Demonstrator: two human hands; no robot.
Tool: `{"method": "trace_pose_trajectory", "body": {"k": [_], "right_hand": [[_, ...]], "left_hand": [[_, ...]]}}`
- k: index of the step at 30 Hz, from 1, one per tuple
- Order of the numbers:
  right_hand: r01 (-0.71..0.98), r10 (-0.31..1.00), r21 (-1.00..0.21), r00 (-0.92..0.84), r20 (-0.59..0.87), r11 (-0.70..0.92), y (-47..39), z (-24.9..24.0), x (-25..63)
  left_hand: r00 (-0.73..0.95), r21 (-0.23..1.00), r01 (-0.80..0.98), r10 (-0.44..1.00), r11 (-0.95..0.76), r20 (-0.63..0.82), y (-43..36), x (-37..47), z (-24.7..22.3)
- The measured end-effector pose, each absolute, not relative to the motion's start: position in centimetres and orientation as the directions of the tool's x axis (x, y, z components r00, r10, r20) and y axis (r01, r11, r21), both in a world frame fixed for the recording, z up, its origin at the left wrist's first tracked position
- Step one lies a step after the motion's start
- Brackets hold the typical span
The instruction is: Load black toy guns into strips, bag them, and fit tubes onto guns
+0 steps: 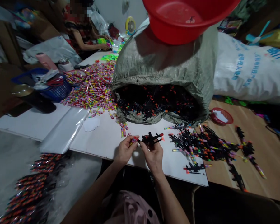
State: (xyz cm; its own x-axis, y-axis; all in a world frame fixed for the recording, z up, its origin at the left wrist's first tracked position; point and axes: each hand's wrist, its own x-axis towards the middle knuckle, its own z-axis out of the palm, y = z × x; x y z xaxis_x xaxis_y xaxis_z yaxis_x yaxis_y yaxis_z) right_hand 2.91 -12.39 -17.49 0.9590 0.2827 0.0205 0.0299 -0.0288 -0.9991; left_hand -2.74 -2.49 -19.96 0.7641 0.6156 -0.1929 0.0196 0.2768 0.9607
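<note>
Between the finger and thumb of my left hand is a small pink candy tube. My right hand is closed around a black toy gun with a red-orange tip. The tube and the gun's rear end meet, or nearly meet, between my hands; whether they are joined I cannot tell. Ahead, a big grey-green woven sack lies with its mouth towards me, full of black toy guns. To the left spreads a heap of colourful candy tubes. On the right is a pile of toy guns with tubes attached.
A red basin sits on the sack. Further left are a blue basket, a black bottle and clear plastic bags. A red dish holds white paper. Bagged goods lie on the floor. A co-worker sits beyond.
</note>
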Motion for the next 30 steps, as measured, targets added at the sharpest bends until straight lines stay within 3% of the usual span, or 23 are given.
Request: {"method": "trace_pose_trajectory", "body": {"k": [6, 12, 14, 16, 18, 19, 20, 22, 24, 25, 27, 30], "right_hand": [[0.000, 0.211, -1.000, 0.977, -0.007, -0.030, -13.0, -18.1, 1.9], [-0.035, 0.267, -0.993, 0.962, -0.064, -0.114, -15.2, -20.1, 4.2], [-0.006, 0.251, -0.976, 0.966, -0.062, -0.219, -18.5, -19.9, 7.7], [0.056, 0.138, -0.922, 0.990, 0.002, -0.383, -22.3, -19.1, 11.6], [0.130, -0.045, -0.755, 0.977, 0.207, -0.643, -24.6, -18.1, 14.2], [0.174, -0.048, -0.661, 0.952, 0.303, -0.730, -24.6, -17.7, 14.6], [0.242, 0.015, -0.582, 0.930, 0.367, -0.777, -23.7, -17.6, 14.3], [0.485, 0.325, -0.540, 0.871, 0.369, -0.688, -19.4, -18.0, 11.9], [0.655, 0.653, -0.523, 0.724, 0.224, -0.546, -13.8, -19.1, 8.1], [0.703, 0.753, -0.481, 0.646, 0.126, -0.523, -11.2, -19.7, 6.2], [0.732, 0.802, -0.400, 0.597, -0.014, -0.552, -7.7, -20.7, 3.4], [0.708, 0.767, -0.344, 0.639, -0.062, -0.617, -6.7, -21.5, 2.2]], "left_hand": [[0.732, 1.000, 0.029, 0.681, -0.011, -0.014, -4.5, -3.5, -19.4], [0.847, 0.981, 0.062, 0.530, -0.185, 0.047, -5.4, -3.8, -20.3], [0.871, 0.955, 0.096, 0.489, -0.280, 0.056, -3.5, -3.6, -20.2], [0.831, 0.928, 0.169, 0.555, -0.332, 0.048, -0.5, -3.4, -19.9], [0.752, 0.889, 0.299, 0.659, -0.346, 0.003, 2.6, -3.2, -19.8], [0.719, 0.844, 0.395, 0.694, -0.362, -0.039, 3.8, -3.0, -19.8], [0.697, 0.778, 0.494, 0.712, -0.388, -0.087, 4.7, -2.8, -19.9], [0.674, 0.602, 0.654, 0.714, -0.458, -0.189, 5.3, -2.2, -20.2], [0.667, 0.445, 0.725, 0.698, -0.526, -0.261, 5.0, -1.4, -20.5], [0.662, 0.388, 0.740, 0.696, -0.550, -0.277, 4.7, -1.0, -20.6], [0.658, 0.321, 0.750, 0.699, -0.578, -0.280, 4.3, -0.5, -20.7], [0.690, 0.315, 0.722, 0.674, -0.616, -0.263, 4.4, -0.5, -20.9]]}}
